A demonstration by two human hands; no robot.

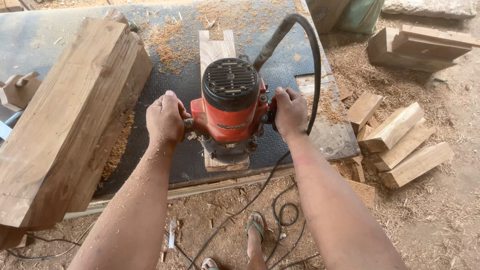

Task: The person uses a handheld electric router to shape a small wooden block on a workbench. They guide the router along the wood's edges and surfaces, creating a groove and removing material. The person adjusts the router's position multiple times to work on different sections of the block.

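While closed tight, both hands (167, 120) (290, 112) grip the red router (230, 107).

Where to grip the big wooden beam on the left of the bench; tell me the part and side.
Take the wooden beam by its near end, which overhangs the bench edge, so one hand can probably go underneath. Come from the front. Both hands are busy: left hand and right hand hold the red router.
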